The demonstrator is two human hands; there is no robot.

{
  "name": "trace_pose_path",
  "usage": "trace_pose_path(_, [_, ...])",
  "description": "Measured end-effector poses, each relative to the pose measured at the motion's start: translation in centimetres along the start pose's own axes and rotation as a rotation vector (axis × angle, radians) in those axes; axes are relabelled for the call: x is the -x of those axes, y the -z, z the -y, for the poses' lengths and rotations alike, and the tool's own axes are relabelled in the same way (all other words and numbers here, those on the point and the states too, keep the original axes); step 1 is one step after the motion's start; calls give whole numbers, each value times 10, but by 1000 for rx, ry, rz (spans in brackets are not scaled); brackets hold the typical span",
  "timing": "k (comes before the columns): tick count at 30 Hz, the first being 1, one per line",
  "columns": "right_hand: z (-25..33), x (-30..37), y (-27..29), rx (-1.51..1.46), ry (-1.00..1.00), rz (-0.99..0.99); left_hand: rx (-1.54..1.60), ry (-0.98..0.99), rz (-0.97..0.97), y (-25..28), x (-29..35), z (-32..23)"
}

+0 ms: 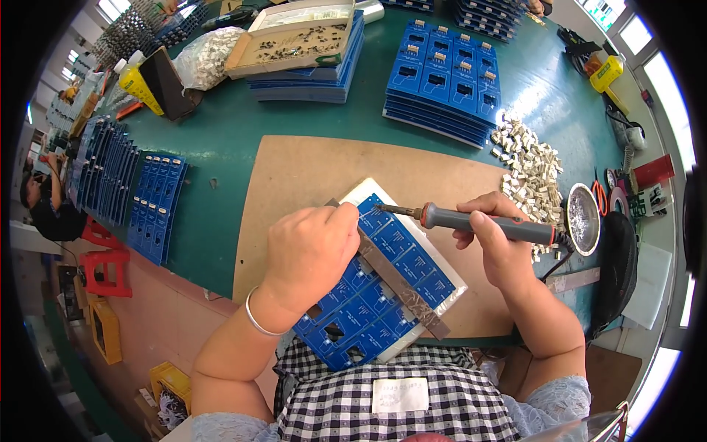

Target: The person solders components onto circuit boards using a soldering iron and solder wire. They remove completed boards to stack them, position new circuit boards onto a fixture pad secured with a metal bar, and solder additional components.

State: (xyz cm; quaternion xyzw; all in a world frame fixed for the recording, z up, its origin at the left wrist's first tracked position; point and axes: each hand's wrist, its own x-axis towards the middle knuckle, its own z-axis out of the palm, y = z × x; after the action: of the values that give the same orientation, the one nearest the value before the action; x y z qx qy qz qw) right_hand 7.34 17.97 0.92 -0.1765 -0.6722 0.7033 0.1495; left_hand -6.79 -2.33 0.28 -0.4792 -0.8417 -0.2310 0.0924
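Over the near edge of the brown board [294, 169] slants a blue circuit panel [368, 302], a white pad [401, 344] beneath it and a dark metal strip [405, 289] across it. The panel is probably light, stiff and smooth; its rims look the best hold, clear of the hot tip. At the board's left side, the left hand [313, 239] is curled above the panel's edge; its fingertips are hidden, so I cannot tell what they grip. Over the board's right half, the right hand [501, 239] grasps a soldering iron [482, 222] by its insulated handle, tip at the panel's upper corner. Along the board's right edge lie white connectors [526, 166]; beyond its far edge stand stacked blue panels [442, 81].
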Motion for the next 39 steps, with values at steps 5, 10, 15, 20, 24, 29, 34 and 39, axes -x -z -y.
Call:
trace_pose_path(5, [6, 6, 7, 60, -23, -5, 26, -19, 4, 3, 3, -3])
trace_pose_path(10, [6, 19, 9, 26, 63, -23, 70, -8, 7, 13, 9, -7])
trace_pose_path(15, [2, 23, 7, 23, 64, 8, 41, -19, 36, 13, 8, -7])
trace_pose_path(20, [1, 23, 5, 2, 61, 43, 49, -25, 13, 9, 8, -7])
trace_pose_path(24, [0, 21, 4, 19, 62, 43, 50, -13, 44, 4, 6, -6])
trace_pose_path(29, [2, 22, -1, 5, 46, 32, 48, -13, 26, 6, 6, -5])
trace_pose_path(34, [3, 20, -2, 36, 48, 38, 22, -14, 23, 4, 5, -5])
trace_pose_path(39, [2, 18, -3, 41, 32, 34, -8, -6, 56, 3, 3, -5])
